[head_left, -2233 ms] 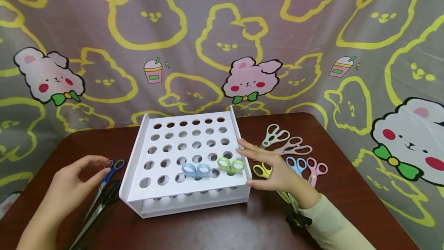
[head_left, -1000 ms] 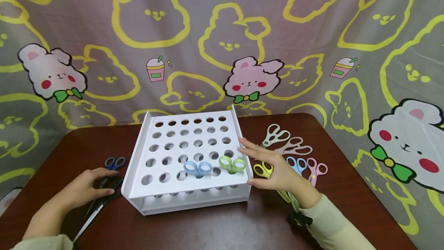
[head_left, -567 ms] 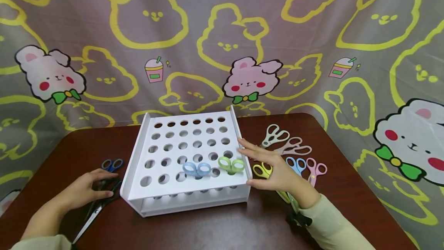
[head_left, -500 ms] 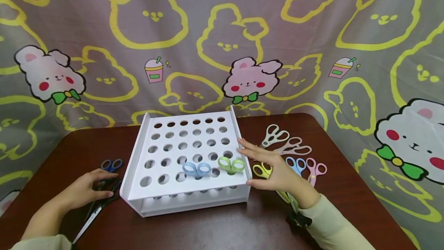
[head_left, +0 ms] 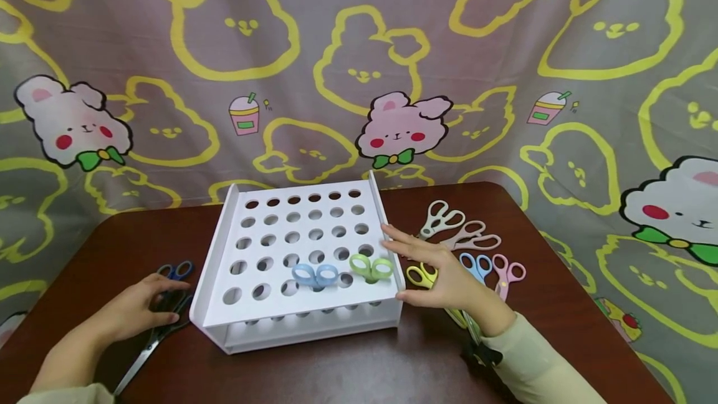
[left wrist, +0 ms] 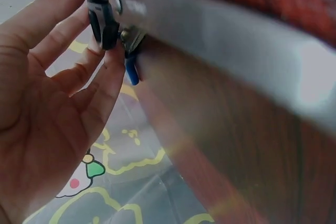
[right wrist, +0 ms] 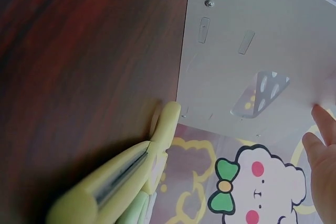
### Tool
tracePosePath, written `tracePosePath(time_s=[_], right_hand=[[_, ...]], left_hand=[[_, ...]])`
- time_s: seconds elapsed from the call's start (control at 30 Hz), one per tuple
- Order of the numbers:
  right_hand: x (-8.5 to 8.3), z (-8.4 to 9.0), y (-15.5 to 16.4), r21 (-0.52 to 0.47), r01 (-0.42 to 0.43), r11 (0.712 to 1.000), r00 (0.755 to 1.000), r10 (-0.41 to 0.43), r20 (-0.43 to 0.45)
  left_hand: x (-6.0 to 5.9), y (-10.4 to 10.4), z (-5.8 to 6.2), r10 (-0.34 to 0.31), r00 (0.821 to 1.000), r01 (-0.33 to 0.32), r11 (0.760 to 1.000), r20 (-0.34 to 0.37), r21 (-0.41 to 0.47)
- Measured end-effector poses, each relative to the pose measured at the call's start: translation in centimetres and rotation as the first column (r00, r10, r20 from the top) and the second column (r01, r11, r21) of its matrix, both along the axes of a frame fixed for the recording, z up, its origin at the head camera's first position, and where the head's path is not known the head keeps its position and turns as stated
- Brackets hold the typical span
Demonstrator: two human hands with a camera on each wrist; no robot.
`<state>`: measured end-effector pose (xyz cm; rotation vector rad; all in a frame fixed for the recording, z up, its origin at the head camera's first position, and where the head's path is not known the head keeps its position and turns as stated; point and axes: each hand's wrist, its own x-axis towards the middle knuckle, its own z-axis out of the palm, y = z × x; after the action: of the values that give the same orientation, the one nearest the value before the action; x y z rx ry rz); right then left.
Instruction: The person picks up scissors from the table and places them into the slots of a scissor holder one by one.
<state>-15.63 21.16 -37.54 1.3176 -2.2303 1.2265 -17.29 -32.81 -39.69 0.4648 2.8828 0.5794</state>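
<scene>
Fingers of the left hand [head_left: 131, 310] lie flat on black scissors [head_left: 150, 343] left of the white rack [head_left: 224, 235]. Right hand [head_left: 443, 276], fingers straight, touches its right wall, hiding part of yellow scissors [head_left: 417, 275]. Blue scissors [head_left: 315, 274] and green scissors [head_left: 371, 267] stand in front holes; pink scissors [head_left: 507, 273] lie beyond.

Evenly and softly lit from above in the head view, sharp through the middle. Faint sheen on the dark table [head_left: 348, 366] along its near edge, short soft shadows under the white rack [head_left: 224, 279]. Backdrop bent and stretched toward the far corners. Badly blurred in the left wrist view, a pale smeared glare, probably off a scissor blade [left wrist: 220, 40]. Sharper in the right wrist view, dim at the near edge.
</scene>
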Motion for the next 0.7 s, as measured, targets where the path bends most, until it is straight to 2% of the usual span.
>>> tracePosePath(time_s=[0.2, 0.47, 0.7], right_hand=[[-0.17, -0.15, -0.02, 0.001, -0.001, 1.0, 1.0, 0.001, -0.01], [-0.2, -0.16, -0.04, -0.002, -0.006, 1.0, 1.0, 0.006, -0.013], [-0.18, -0.13, 0.01, -0.014, -0.017, 1.0, 1.0, 0.017, -0.016]], left_hand=[[0.26, -0.08, 0.06, -0.006, 0.999, 0.007, 1.0, -0.036, 0.019], [0.3, -0.22, -0.13, -0.068, 0.997, 0.062, 0.985, 0.031, 0.161], [0.01, -0.66, -0.68, -0.096, 0.995, 0.092, 0.966, 0.006, 0.242]])
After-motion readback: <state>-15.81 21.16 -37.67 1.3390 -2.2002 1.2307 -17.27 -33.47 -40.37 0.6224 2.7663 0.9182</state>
